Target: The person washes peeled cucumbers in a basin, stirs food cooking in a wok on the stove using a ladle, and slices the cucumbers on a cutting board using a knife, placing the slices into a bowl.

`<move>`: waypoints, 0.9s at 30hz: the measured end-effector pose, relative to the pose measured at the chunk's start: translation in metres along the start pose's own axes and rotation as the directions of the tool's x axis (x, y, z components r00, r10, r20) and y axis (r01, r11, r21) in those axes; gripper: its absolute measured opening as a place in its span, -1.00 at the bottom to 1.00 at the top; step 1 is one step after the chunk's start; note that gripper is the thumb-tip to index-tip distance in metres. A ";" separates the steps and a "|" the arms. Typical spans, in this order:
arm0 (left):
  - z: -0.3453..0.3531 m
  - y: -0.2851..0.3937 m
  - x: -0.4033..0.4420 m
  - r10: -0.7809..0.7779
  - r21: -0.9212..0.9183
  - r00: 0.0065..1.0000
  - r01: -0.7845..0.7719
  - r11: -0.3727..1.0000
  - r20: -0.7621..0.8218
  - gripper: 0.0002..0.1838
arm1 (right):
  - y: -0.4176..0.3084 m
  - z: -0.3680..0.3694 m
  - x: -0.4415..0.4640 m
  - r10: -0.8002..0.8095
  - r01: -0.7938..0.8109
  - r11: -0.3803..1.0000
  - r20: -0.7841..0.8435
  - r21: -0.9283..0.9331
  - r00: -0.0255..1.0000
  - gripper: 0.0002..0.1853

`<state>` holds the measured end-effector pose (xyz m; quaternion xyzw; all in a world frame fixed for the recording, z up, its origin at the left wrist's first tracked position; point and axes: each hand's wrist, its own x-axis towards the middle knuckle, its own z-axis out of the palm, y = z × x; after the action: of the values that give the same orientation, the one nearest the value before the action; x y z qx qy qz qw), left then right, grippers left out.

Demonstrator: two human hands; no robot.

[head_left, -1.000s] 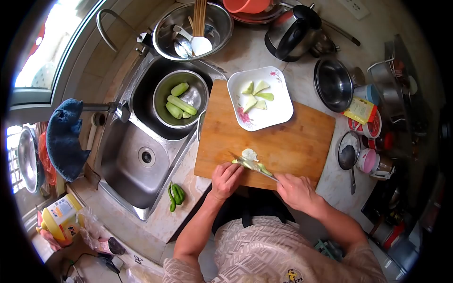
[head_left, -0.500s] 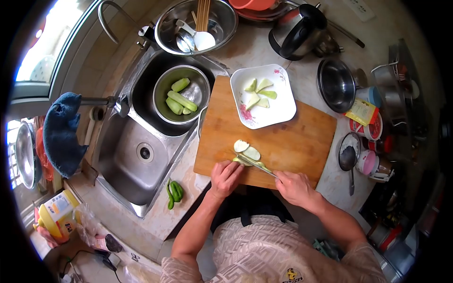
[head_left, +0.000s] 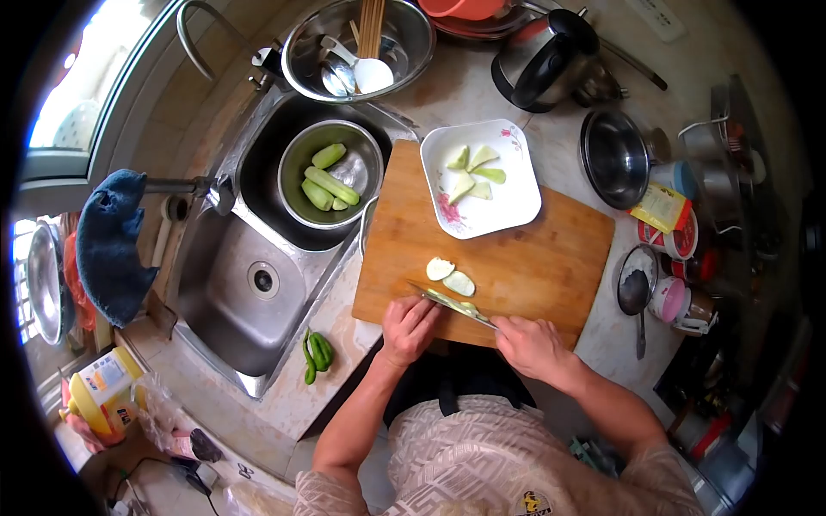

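Note:
My right hand [head_left: 531,346] is closed round the handle of a kitchen knife [head_left: 456,305], whose blade slants up and left over the front of a wooden cutting board [head_left: 551,267]. My left hand [head_left: 409,328] has its fingers bent together at the board's front edge, on a pale green peeled vegetable [head_left: 465,303] that looks like a gourd. The blade and the fingers hide most of that piece. Two cut pale slices [head_left: 450,275] lie just beyond the blade. A white flowered plate [head_left: 512,202] with several green wedges [head_left: 469,176] stands on the far part of the board.
To the left is a double sink [head_left: 228,297] holding a metal bowl [head_left: 288,202] of peeled green pieces [head_left: 331,185]. Green peppers [head_left: 318,350] lie beside it. A kettle [head_left: 546,60], a dark metal bowl [head_left: 615,159] and a ladle [head_left: 634,292] stand along the far and right sides.
The knife has shifted slightly left and toward me, its blade now lying across the piece by my left fingers. The two slices lie a little apart from the blade.

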<state>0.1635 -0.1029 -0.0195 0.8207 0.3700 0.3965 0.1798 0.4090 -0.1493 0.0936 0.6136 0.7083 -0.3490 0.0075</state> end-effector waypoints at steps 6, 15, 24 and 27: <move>0.003 -0.004 -0.010 0.003 0.008 1.000 -0.003 1.000 -0.005 -0.60 | -0.010 -0.020 -0.017 0.007 -0.005 0.999 0.033 -0.052 0.999 -0.72; 0.002 -0.003 -0.013 -0.001 0.008 1.000 0.001 1.000 -0.004 -0.59 | 0.000 -0.003 0.000 -0.023 0.023 1.000 0.042 -0.016 0.999 -0.80; 0.003 -0.005 -0.016 0.000 -0.003 1.000 0.000 1.000 -0.020 -0.64 | -0.014 -0.025 -0.018 -0.014 0.014 1.000 0.026 -0.024 1.000 -0.80; 0.003 -0.006 -0.019 0.001 0.002 1.000 -0.001 1.000 -0.023 -0.66 | -0.013 -0.025 -0.020 -0.014 0.015 0.999 0.033 -0.029 0.999 -0.80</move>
<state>0.1555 -0.1128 -0.0349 0.8165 0.3718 0.4057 0.1746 0.4128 -0.1545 0.1277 0.6023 0.7175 -0.3489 0.0255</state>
